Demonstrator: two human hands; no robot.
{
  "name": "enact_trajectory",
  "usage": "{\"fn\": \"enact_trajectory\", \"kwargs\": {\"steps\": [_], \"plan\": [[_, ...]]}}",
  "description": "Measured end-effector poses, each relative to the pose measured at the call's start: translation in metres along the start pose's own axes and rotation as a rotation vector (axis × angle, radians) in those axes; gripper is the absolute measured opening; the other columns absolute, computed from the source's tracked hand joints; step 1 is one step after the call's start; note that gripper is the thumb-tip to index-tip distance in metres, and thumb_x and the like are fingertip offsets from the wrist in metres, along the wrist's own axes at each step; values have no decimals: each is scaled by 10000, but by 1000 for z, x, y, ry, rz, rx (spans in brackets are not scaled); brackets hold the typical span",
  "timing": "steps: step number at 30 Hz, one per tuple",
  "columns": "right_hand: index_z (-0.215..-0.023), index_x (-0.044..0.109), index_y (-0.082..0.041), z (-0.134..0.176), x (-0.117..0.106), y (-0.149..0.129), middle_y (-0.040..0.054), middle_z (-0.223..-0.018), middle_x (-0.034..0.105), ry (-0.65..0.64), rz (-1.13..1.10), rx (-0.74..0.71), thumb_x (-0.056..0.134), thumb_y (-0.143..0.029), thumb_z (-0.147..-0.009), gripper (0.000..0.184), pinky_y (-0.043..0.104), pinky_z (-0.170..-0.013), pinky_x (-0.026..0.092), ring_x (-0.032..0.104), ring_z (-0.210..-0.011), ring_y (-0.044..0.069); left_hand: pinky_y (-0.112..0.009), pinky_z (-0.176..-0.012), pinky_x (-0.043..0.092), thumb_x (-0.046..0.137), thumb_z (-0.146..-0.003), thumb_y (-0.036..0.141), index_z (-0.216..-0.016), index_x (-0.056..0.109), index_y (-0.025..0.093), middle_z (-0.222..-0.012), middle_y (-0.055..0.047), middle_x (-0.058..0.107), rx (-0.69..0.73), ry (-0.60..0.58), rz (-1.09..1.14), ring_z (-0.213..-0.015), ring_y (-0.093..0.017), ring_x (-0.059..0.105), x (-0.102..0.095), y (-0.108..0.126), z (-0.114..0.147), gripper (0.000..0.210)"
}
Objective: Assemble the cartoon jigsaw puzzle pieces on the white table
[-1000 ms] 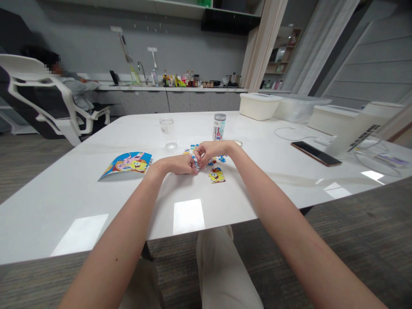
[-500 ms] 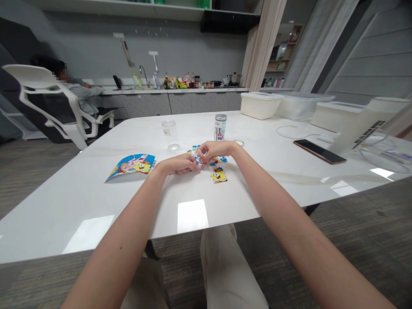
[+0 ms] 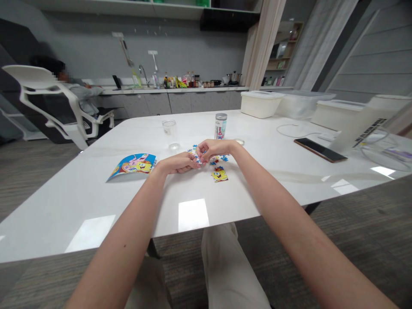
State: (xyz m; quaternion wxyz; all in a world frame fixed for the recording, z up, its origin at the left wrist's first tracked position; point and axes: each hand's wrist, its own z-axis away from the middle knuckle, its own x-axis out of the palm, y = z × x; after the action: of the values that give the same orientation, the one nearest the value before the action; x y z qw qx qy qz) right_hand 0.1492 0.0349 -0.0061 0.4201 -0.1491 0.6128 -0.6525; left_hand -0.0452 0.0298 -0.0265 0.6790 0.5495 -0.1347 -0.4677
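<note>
My left hand [image 3: 180,163] rests on the table with its fingers pinched together. Over it, from the right, reaches my right hand [image 3: 211,148], thumb and fingertips closed as well. Between the touching fingertips a small jigsaw piece [image 3: 199,161] shows in part. Loose jigsaw pieces [image 3: 223,159] lie behind and beside the hands, some hidden by them. Nearer to me is a joined block of jigsaw pieces [image 3: 219,174] with a yellow cartoon face. A curled picture sheet [image 3: 132,165] with pink and yellow cartoon figures lies left of my left hand.
Behind the hands stand a clear jar [image 3: 169,129] and a printed canister [image 3: 220,126] with a grey lid. A round lid [image 3: 239,142] lies right of it. Further right are a phone [image 3: 319,149], cables and storage boxes [image 3: 260,105]. A person sits on a white chair [image 3: 72,103] at left.
My fingers have shifted slightly where they meet, the right hand moving a touch left. The view has tilted a little. The loose pieces and the joined block stay in place.
</note>
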Motion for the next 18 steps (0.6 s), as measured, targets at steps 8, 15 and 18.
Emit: {"fn": "enact_trajectory", "kwargs": {"steps": [8, 15, 18], "plan": [[-698, 601, -152, -2, 1, -2, -27, -633, 653, 44, 103, 0, 732, -96, -607, 169, 206, -569, 450, 594, -599, 90, -202, -351, 69, 745, -665, 316, -655, 450, 198, -446, 112, 223, 5, 12, -34, -369, -25, 140, 3, 4, 4, 318], [-698, 610, -155, -1, 1, -4, -29, -618, 656, 41, 112, -8, 698, -70, -617, 147, 198, -556, 452, 597, -594, 93, -203, -351, 72, 757, -656, 288, -680, 469, 195, -446, 118, 233, -10, 0, -3, -368, -23, 140, 4, 5, 3, 303], [-719, 616, -155, 0, 1, -5, -27, -632, 659, 53, 115, -5, 713, -79, -617, 159, 200, -573, 458, 610, -623, 103, -192, -346, 80, 759, -659, 280, -694, 472, 194, -448, 120, 234, -8, 5, 3, -367, -22, 145, 4, 5, 4, 301]]}}
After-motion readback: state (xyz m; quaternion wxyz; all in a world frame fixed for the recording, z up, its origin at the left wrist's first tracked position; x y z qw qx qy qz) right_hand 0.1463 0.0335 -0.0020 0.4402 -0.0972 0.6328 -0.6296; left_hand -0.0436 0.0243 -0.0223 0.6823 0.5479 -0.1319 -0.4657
